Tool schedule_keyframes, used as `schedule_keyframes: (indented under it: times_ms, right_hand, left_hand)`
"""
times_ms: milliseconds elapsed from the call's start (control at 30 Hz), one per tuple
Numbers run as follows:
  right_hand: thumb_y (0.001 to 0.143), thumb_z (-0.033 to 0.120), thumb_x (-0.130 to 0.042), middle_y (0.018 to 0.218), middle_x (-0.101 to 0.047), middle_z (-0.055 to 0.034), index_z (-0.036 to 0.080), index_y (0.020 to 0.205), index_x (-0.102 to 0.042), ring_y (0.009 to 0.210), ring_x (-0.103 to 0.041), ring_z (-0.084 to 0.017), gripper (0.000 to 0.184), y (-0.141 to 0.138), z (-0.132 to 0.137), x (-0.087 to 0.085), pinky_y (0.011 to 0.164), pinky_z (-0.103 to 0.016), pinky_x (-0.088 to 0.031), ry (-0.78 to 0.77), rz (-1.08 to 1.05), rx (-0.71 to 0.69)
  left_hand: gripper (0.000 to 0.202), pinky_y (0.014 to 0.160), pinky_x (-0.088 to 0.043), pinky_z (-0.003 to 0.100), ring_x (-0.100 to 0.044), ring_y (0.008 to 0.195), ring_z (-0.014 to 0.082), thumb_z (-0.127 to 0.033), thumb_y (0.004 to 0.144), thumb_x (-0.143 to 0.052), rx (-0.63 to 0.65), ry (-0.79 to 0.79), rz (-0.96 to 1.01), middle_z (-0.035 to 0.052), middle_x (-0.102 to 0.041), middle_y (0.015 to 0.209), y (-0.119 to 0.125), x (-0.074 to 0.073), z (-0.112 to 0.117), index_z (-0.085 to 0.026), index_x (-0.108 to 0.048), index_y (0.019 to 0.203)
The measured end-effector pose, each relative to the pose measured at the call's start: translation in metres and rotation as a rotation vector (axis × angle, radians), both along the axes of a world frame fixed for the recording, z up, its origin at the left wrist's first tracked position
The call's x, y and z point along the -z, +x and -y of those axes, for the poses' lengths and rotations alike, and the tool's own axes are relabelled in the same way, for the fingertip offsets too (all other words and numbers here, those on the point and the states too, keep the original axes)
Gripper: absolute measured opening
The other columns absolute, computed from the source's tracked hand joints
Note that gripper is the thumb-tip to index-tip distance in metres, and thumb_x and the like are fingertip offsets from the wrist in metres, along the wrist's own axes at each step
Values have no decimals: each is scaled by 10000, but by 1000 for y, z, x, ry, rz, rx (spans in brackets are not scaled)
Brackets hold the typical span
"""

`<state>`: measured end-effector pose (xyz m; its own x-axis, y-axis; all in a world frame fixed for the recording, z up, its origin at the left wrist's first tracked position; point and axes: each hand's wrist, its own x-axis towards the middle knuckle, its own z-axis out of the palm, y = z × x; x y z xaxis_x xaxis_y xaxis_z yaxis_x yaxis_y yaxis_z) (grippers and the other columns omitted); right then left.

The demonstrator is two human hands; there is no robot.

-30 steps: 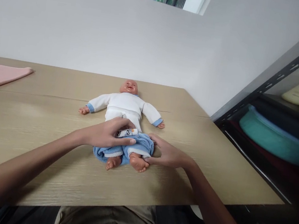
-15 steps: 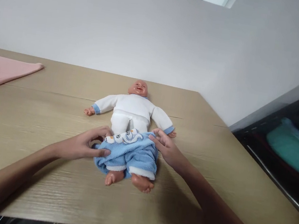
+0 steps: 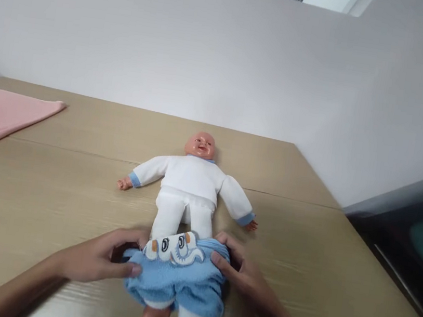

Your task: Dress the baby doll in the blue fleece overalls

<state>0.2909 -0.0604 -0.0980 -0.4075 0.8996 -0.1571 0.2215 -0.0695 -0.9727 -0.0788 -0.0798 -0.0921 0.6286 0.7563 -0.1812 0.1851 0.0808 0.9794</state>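
A baby doll (image 3: 191,182) in a white suit with blue cuffs lies on its back on the wooden table (image 3: 52,194), head away from me. Blue fleece trousers (image 3: 178,280) with an elephant patch sit bunched around its lower legs, bare feet poking out below. My left hand (image 3: 102,261) pinches the left side of the trousers' waistband. On the other side, my right hand (image 3: 238,272) grips the waistband's right edge. Both hands are closed on the fabric.
A pink cloth (image 3: 0,116) lies at the table's far left. A white wall (image 3: 210,53) rises right behind the table. To the right stands a dark shelf (image 3: 412,244) holding something teal.
The view has tilted and drawn closer to the doll. Both hands shifted from the trousers' sides and the doll's legs to gripping the waistband, with the elephant patch now spread out facing up.
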Motion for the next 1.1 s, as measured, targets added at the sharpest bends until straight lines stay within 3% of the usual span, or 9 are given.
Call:
schedule_keyframes:
  times_ms: [233,333,433,500,600,733,833,1033,1100]
  right_hand:
    - [982,721,-754,821,-419,56,293,1001,-511,681,-398,-156,492,-15,1,17,626,-273,-431,-110,-218,214]
    - [1032,700,-698,814,-433,55,285,997,-522,679,-413,-157,451,-19,3,19,631,-277,-439,-84,-139,239]
    - [1099,560,-653,920,-569,3,271,993,-587,843,-579,-195,315,-22,6,20,785,-307,-518,145,2,263]
    - [1119,448,-640,1099,-656,-43,269,1007,-617,1045,-654,-225,212,-24,7,21,940,-329,-533,333,56,277]
    - [1136,373,-613,1278,-697,-61,285,1065,-602,1207,-680,-229,113,-31,3,24,1048,-338,-521,452,36,319]
    - [1130,468,-621,957,-679,0,288,1069,-586,879,-665,-208,194,-45,-17,27,818,-327,-531,348,60,429]
    - [1087,560,-658,831,-574,32,287,1011,-555,769,-572,-209,301,-52,-34,24,717,-334,-477,267,67,500]
    - [1008,612,-729,900,-594,1,268,978,-640,872,-587,-237,356,-43,-29,11,816,-368,-517,57,-77,377]
    - [981,630,-760,985,-654,-23,266,1021,-698,963,-621,-257,371,-40,-23,8,898,-387,-535,-66,-173,313]
  left_hand:
    - [320,748,-432,285,-497,817,168,-580,1085,-682,-165,-224,165,-27,-500,908,18,24,-1,-290,-571,1166]
    - [211,825,-483,302,-556,906,189,-488,1126,-641,-214,9,29,4,-559,985,15,30,2,-284,-588,1153]
    - [77,1139,-473,381,-580,1315,266,-343,1126,-645,-256,331,-56,87,-603,1369,11,31,5,-283,-613,1160]
    - [45,1226,-436,403,-521,1463,289,-305,1131,-627,-276,389,-47,103,-550,1525,11,29,4,-280,-604,1160]
    - [82,1125,-511,368,-613,1344,260,-349,1162,-571,-298,324,3,94,-630,1432,17,27,-5,-271,-581,1138]
    - [259,876,-533,304,-634,945,196,-512,1150,-593,-525,213,-43,16,-664,1016,36,25,-29,-255,-605,1124]
    - [377,826,-515,303,-579,861,185,-620,1095,-651,-607,105,-10,-11,-613,935,46,22,-44,-247,-606,1121]
    - [445,1079,-520,373,-606,1285,292,-575,1049,-744,-443,13,-46,64,-671,1350,30,16,-19,-319,-635,1396]
    - [451,1082,-536,375,-613,1299,293,-556,1037,-767,-441,-58,-4,70,-660,1395,24,17,-6,-329,-629,1402]
